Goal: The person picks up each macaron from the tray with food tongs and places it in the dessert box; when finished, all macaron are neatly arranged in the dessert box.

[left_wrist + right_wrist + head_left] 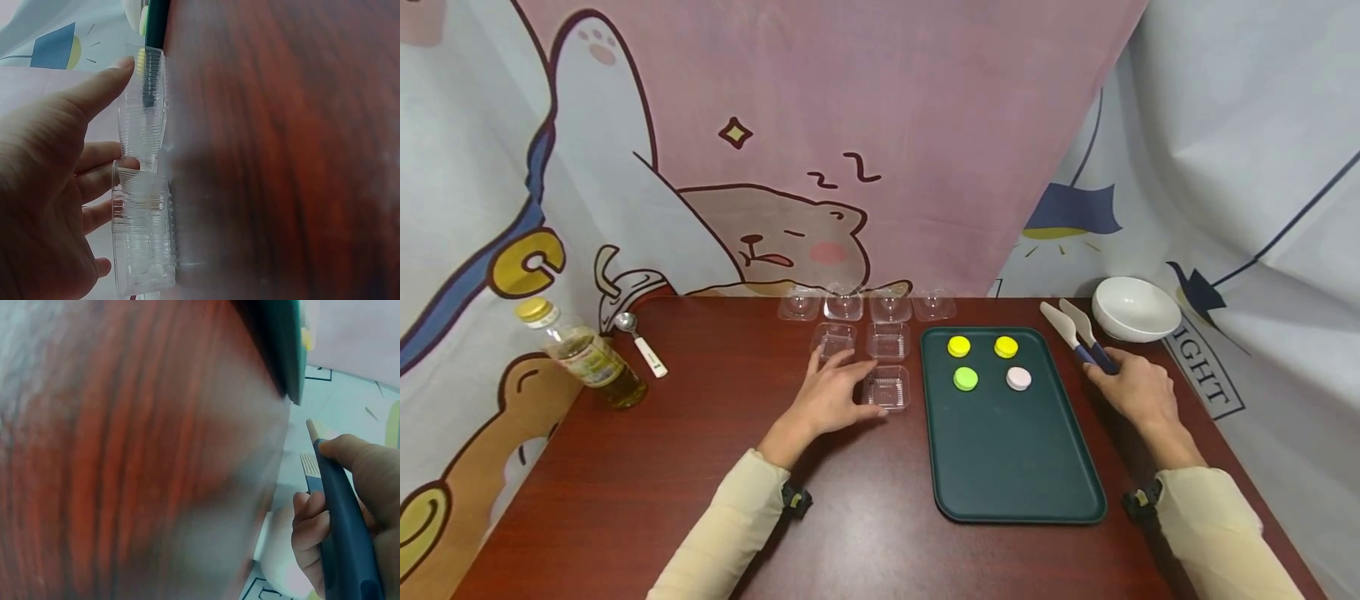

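Note:
My left hand [829, 392] is by the clear plastic boxes, fingers spread. Its thumb and index finger reach along either side of the nearest box [887, 389]; contact is hard to tell. In the left wrist view a fingertip lies against the rim of another ribbed box [144, 231]. Two more boxes stand just behind. My right hand [1135, 387] holds a pair of tongs [347, 525] with blue arms and whitish, ridged tips, which are apart. Left of it, a dark green tray [1007, 458] carries two yellow macarons [958, 347], a green macaron [966, 379] and a pale pink macaron [1018, 379].
Several clear domed lids [842, 304] line the table's back edge. A white bowl [1137, 308] sits at the back right corner. To the left stand a yellow-capped oil bottle [591, 362] and a metal scoop with a white handle [643, 348].

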A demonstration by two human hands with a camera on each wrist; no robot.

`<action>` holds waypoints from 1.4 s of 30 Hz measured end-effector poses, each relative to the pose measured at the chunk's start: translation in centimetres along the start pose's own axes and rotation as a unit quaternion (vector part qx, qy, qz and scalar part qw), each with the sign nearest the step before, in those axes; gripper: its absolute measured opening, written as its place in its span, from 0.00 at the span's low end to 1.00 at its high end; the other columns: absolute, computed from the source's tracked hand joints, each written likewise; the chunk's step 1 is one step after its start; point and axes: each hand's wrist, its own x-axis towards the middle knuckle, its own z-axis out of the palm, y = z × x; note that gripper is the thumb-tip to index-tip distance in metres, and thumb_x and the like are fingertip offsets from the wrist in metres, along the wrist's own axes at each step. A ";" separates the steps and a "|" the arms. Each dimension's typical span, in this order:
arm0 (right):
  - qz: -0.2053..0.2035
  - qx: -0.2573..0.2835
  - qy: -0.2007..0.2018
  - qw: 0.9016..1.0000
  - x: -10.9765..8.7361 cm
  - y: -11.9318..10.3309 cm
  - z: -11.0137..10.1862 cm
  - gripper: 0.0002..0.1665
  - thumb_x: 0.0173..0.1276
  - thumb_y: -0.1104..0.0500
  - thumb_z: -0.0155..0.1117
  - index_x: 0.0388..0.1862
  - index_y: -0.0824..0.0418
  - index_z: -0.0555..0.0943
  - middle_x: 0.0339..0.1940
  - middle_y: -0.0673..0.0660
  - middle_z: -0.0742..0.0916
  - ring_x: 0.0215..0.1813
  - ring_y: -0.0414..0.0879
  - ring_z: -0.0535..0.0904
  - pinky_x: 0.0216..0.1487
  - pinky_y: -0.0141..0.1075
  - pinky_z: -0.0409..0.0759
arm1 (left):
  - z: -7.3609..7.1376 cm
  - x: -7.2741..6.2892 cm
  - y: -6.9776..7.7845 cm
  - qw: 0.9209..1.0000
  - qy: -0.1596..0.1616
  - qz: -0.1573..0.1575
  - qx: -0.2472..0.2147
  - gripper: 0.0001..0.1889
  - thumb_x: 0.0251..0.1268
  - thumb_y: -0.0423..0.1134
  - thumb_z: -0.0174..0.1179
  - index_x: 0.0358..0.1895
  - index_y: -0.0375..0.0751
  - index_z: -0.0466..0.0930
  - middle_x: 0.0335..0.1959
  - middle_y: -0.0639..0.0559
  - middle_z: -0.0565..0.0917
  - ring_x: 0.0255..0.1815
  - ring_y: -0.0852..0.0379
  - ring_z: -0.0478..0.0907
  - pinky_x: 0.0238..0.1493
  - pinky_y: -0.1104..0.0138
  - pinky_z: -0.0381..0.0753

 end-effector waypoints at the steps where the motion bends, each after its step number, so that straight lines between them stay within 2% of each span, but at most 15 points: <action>1: 0.000 0.002 0.002 1.000 -0.1 -0.1 0.0 0.34 0.72 0.42 0.64 0.63 0.67 0.78 0.46 0.74 0.86 0.37 0.67 0.82 0.33 0.58 0.77 | 0.0 0.0 0.0 1.000 -0.001 0.000 -0.001 0.44 0.51 0.68 0.71 0.71 0.51 0.74 0.67 0.57 0.80 0.77 0.48 0.66 0.79 0.36 0.47; 4: -0.005 0.009 0.008 1.000 -0.2 -0.5 -0.2 0.35 0.72 0.41 0.63 0.63 0.67 0.78 0.45 0.73 0.87 0.36 0.64 0.82 0.33 0.58 0.78 | -0.1 -0.1 0.0 1.000 -0.004 -0.003 -0.001 0.44 0.51 0.68 0.71 0.71 0.52 0.75 0.67 0.58 0.80 0.77 0.48 0.66 0.79 0.36 0.46; 7: -0.013 0.016 0.013 1.000 -0.4 -1.1 -0.4 0.35 0.72 0.41 0.63 0.63 0.67 0.78 0.42 0.71 0.88 0.33 0.59 0.79 0.29 0.51 0.76 | -0.2 0.0 0.1 1.000 -0.005 -0.008 -0.004 0.44 0.50 0.68 0.72 0.70 0.52 0.76 0.66 0.57 0.81 0.78 0.48 0.65 0.79 0.36 0.45; 10: -0.024 0.018 0.016 0.999 -0.6 -1.8 -0.7 0.34 0.72 0.41 0.64 0.63 0.67 0.79 0.35 0.67 0.87 0.29 0.54 0.75 0.23 0.42 0.69 | -0.2 0.0 0.1 1.000 -0.007 -0.011 -0.005 0.44 0.50 0.68 0.72 0.70 0.52 0.76 0.66 0.57 0.82 0.78 0.49 0.65 0.80 0.36 0.44; 13: -0.032 0.016 0.017 0.999 -0.8 -2.4 -1.0 0.33 0.72 0.42 0.64 0.63 0.67 0.79 0.30 0.63 0.85 0.27 0.52 0.73 0.21 0.38 0.63 | -0.2 0.0 0.2 1.000 -0.008 -0.011 -0.002 0.44 0.50 0.69 0.71 0.70 0.52 0.76 0.67 0.58 0.81 0.78 0.49 0.65 0.80 0.36 0.45; 30: -0.069 0.022 -0.002 0.997 -1.9 -4.7 -1.4 0.33 0.70 0.44 0.67 0.63 0.66 0.80 0.31 0.61 0.85 0.30 0.52 0.76 0.25 0.36 0.66 | 0.0 0.0 0.2 1.000 -0.007 -0.012 -0.003 0.43 0.49 0.68 0.72 0.69 0.52 0.77 0.66 0.57 0.82 0.78 0.49 0.65 0.79 0.36 0.46; 37: -0.100 0.021 -0.013 0.995 -2.4 -5.4 -1.0 0.30 0.70 0.48 0.69 0.62 0.67 0.81 0.24 0.56 0.82 0.26 0.47 0.74 0.24 0.36 0.66 | 0.1 0.0 0.3 1.000 -0.011 -0.010 -0.004 0.44 0.50 0.69 0.71 0.70 0.52 0.76 0.66 0.57 0.81 0.78 0.48 0.65 0.79 0.36 0.46; 42: -0.121 0.024 -0.035 0.992 -2.6 -6.0 -0.7 0.32 0.70 0.46 0.68 0.63 0.67 0.80 0.25 0.55 0.80 0.25 0.46 0.73 0.24 0.36 0.66 | -0.2 0.0 0.2 1.000 -0.008 -0.014 -0.009 0.43 0.50 0.68 0.72 0.69 0.52 0.77 0.66 0.57 0.82 0.78 0.48 0.65 0.79 0.36 0.45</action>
